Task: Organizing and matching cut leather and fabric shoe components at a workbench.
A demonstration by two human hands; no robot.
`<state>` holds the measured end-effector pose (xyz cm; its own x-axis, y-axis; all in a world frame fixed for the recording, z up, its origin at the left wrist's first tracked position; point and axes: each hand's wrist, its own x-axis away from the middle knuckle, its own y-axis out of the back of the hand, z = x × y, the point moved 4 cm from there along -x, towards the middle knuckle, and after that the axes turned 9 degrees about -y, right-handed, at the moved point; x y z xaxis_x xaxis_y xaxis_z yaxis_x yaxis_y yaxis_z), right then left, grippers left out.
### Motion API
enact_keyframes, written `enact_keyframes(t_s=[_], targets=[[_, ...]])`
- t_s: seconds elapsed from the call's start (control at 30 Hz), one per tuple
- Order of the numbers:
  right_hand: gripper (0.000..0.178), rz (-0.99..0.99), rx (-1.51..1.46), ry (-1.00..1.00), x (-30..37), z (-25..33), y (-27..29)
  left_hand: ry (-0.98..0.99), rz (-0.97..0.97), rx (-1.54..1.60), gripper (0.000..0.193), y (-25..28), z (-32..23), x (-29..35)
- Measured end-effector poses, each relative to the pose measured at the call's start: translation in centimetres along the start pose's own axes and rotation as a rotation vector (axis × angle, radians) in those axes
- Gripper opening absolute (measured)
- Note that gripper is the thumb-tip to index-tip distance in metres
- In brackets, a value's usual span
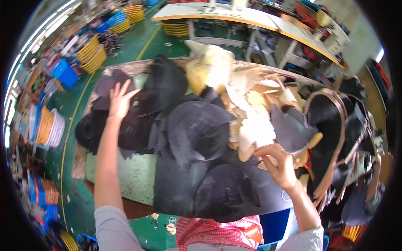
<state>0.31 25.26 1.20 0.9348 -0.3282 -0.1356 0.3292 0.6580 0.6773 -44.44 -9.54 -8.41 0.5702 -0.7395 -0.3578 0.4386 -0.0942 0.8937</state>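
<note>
My left hand (pixel 120 102) reaches to the far left of the table with its fingers spread, over a dark leather-like piece (pixel 109 83). Black cut pieces (pixel 194 129) with some jagged edges lie in loose heaps across the middle. At the right, my right hand (pixel 279 165) has its fingers bent together beside a pale tan piece with a notched edge (pixel 246 151). What lies between those fingertips is too small to tell. Just beyond that hand is a black curved piece (pixel 291 127). A flat black sheet (pixel 176 184) lies nearest me.
Pale scraps (pixel 255 121) and a yellowish bag (pixel 209 67) cover the table's far side. Large black pieces with tan edges (pixel 326 125) hang or lie at the right. Beyond stands a long white workbench (pixel 226 16). Yellow baskets (pixel 93 54) and a blue bin (pixel 65 73) line the left.
</note>
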Motion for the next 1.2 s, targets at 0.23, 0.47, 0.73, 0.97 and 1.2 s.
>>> enact_keyframes(t_s=[0.23,0.47,0.73,0.97,1.2], targets=[[0.02,-0.123,0.007,-0.192,0.5,-3.4,1.8,0.08,-0.15,0.374,0.047,6.4,-4.9,-0.5],[0.063,-0.314,0.487,0.046,-3.6,-5.8,-0.3,-0.619,-0.294,0.797,0.029,21.6,-27.7,4.7],[0.025,-0.179,-0.5,-0.275,-0.2,-4.6,2.5,-0.841,0.392,1.026,0.069,20.7,-36.4,14.6],[0.029,-0.113,-0.072,0.481,5.7,1.4,0.6,-0.086,0.603,2.28,0.048,20.7,-38.3,11.2],[0.041,-0.009,-0.284,0.291,6.9,1.0,0.9,0.115,0.244,2.344,0.043,20.7,-38.5,9.8]])
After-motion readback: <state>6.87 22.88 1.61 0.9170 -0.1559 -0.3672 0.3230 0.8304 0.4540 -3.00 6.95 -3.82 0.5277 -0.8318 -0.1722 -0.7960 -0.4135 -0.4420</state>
